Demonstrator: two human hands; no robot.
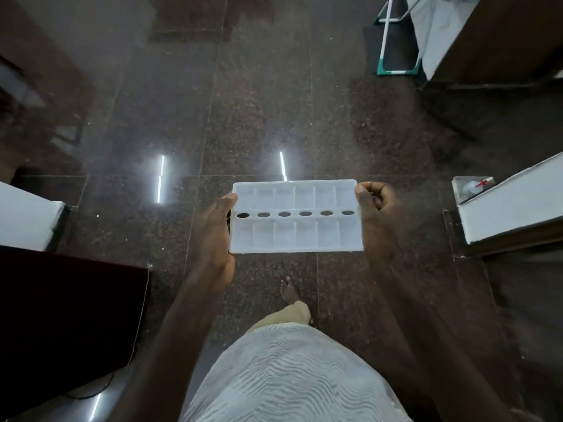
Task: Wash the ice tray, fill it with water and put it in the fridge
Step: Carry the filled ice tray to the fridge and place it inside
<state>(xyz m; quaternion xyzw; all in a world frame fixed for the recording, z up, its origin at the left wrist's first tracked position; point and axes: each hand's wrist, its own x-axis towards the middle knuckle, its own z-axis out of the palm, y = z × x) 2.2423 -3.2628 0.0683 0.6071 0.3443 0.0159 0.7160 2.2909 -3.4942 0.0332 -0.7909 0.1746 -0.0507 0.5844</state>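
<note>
A white plastic ice tray [295, 234] with two rows of several compartments and a middle row of oval holes is held level above the dark floor. My left hand [214, 229] grips its left short edge, thumb on top. My right hand [376, 205] pinches the right short edge, its fingers curled. Whether the compartments hold water is hard to tell. No sink or fridge is plainly in view.
Below is a polished dark stone floor [259, 117] with light reflections. A dark maroon box [67, 315] sits at the lower left, white-topped furniture [511, 208] at the right, and a green-and-white rack [396, 41] at the top right. My bare foot [289, 289] steps forward.
</note>
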